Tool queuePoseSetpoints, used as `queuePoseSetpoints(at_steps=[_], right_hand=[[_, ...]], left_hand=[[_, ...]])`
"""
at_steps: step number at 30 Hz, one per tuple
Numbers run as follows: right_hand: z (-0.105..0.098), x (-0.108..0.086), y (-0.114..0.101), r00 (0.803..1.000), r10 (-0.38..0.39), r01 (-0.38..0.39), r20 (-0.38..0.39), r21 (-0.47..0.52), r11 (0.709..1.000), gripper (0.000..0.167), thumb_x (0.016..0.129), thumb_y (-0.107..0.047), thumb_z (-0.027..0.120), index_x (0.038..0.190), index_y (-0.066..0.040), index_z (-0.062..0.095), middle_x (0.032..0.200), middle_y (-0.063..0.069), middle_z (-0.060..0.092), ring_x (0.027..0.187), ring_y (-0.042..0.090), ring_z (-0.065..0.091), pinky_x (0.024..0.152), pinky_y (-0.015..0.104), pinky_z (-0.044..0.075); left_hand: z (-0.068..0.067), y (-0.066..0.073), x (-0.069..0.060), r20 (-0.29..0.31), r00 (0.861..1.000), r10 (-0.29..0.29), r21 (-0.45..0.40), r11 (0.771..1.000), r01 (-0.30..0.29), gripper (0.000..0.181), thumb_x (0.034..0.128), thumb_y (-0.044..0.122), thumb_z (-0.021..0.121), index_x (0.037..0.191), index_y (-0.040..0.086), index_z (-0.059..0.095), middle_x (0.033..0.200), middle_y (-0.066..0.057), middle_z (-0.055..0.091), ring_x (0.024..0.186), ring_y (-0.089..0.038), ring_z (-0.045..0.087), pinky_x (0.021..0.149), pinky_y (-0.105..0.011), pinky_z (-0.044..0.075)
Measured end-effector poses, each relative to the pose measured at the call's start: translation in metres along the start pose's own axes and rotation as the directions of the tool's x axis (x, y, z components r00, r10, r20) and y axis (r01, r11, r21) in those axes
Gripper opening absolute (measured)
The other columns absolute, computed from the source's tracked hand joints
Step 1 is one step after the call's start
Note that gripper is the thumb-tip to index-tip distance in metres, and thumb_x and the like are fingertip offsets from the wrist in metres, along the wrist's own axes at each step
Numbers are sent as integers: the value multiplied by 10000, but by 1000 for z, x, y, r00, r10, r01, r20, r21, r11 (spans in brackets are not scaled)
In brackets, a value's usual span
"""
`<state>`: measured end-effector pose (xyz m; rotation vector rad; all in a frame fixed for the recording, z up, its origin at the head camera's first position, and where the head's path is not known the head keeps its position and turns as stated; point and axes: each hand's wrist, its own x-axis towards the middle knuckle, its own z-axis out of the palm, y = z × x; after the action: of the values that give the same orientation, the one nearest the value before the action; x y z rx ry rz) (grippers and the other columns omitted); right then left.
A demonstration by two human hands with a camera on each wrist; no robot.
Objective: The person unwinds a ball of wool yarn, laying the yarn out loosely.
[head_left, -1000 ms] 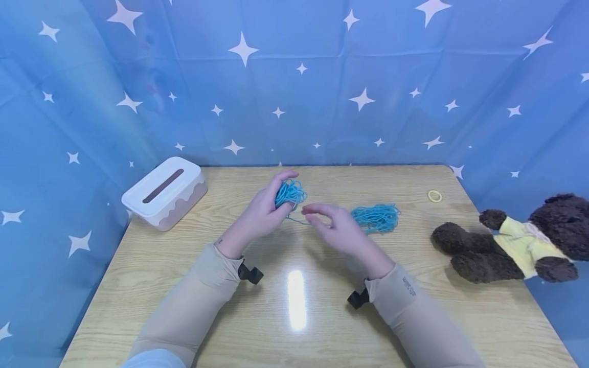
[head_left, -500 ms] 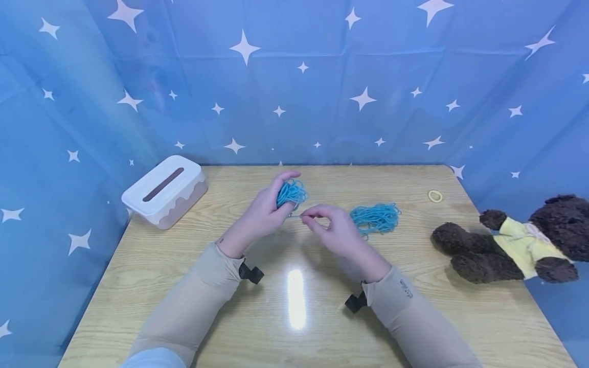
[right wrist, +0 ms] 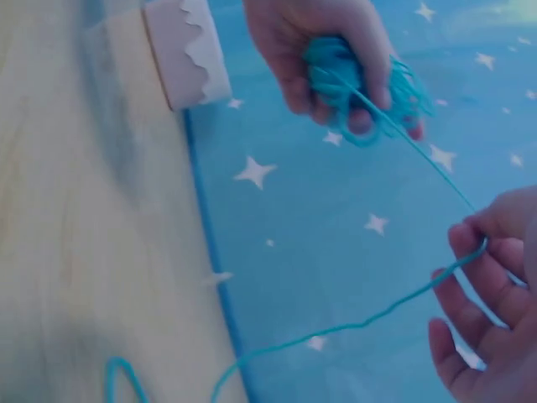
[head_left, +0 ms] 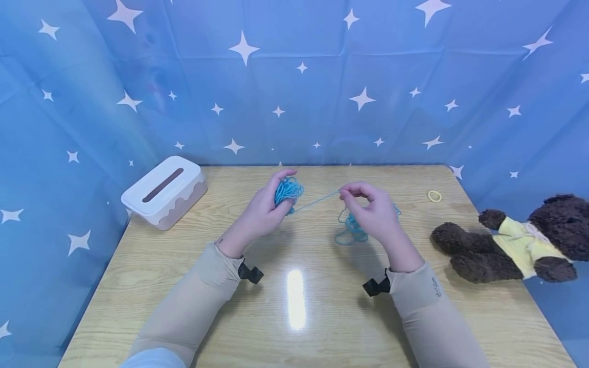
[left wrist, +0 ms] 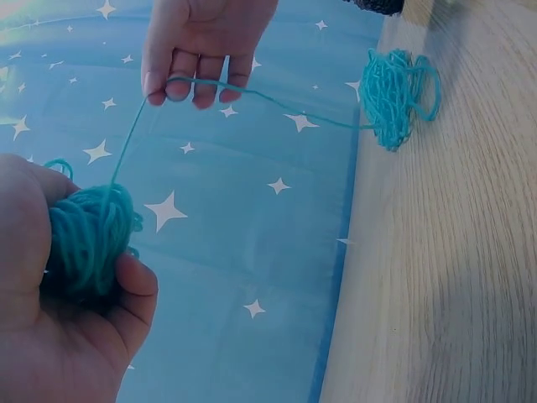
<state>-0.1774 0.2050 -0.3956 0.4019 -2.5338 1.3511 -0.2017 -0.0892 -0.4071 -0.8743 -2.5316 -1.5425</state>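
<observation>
My left hand (head_left: 261, 217) grips a wound bundle of turquoise yarn (head_left: 288, 189), its fingers and thumb curled about it. From that bundle a single strand (head_left: 317, 200) runs taut to my right hand (head_left: 375, 212), which pinches it between thumb and fingertips. Past the pinch, in the left wrist view, the strand hangs slack to a loose yarn pile (left wrist: 390, 101) on the table. In the head view my right hand partly covers this pile, and a few loops (head_left: 352, 232) lie beside it. The right wrist view shows the yarn bundle (right wrist: 336, 80) in my left palm.
A white and pinkish tissue box (head_left: 172, 191) stands at the table's back left. Toward the right lie a small yellow ring (head_left: 434, 196) and a dark brown plush bear (head_left: 478, 253) in a yellow top. A blue starry curtain (head_left: 294, 102) hangs behind the wooden table (head_left: 257, 327).
My right hand has taken hold of the strand and drawn it right and slightly up, away from the bundle. Loops of the pile have shifted left. The left hand stays nearly still.
</observation>
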Motion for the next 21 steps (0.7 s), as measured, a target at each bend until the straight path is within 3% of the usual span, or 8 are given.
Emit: queuePoseSetpoints(at_steps=[3,8,10,13,16,18,21], right_hand=[[-11,1,2,998,1,-1,-65,-9,1000,247,1099,-262,676,1160,-56,797,1052,100,801,994,-72,650,876,166,516],[-32,3,9,982,54,-63,-180,-46,997,278,1100,-299,665,1160,-63,798,986,-142,748,951,-80,634,859,152,500],[-42,4,12,972,82,-98,-221,-62,993,306,1102,-317,653,1173,-56,797,985,-157,735,938,-77,630,851,143,499],[-55,4,17,952,139,-178,-271,-123,976,361,1111,-363,612,1208,-68,795,1035,-49,773,957,-40,627,884,149,486],[-66,5,22,936,198,-264,-290,-211,941,426,1121,-409,554,1243,-69,780,1113,125,783,1019,129,665,940,288,514],[-72,5,28,934,234,-308,-270,-277,910,445,1127,-407,526,1274,-62,766,1165,188,780,1065,267,688,956,427,546],[-78,6,41,940,298,-339,-166,-368,865,463,1145,-393,495,1340,-46,731,1259,246,760,1148,430,691,941,599,555]], left_hand=[[-1,0,0,-9,1000,-5,7,1000,5,663,1075,155,600,1679,275,355,983,-62,588,780,-218,551,685,-366,521],[-1,1,1,-21,1000,-10,10,1000,10,663,1061,127,588,1671,261,366,991,-64,599,767,-216,553,676,-362,522],[0,1,1,-25,1000,-9,11,1000,9,665,1053,117,578,1668,258,370,985,-60,601,760,-215,554,676,-361,522],[0,1,1,-26,1000,-10,15,1000,10,669,1051,122,573,1671,262,364,951,-49,594,738,-213,552,674,-364,514],[0,1,0,-24,1000,-11,15,1000,12,671,1054,132,575,1675,264,358,940,-43,594,731,-209,552,671,-362,513],[-1,1,0,-23,1000,-12,16,1000,12,670,1055,136,576,1676,259,356,943,-46,600,734,-211,554,670,-356,515],[-1,1,0,-21,1000,-14,17,1000,14,665,1056,147,579,1675,250,357,954,-51,605,740,-208,554,663,-345,517]])
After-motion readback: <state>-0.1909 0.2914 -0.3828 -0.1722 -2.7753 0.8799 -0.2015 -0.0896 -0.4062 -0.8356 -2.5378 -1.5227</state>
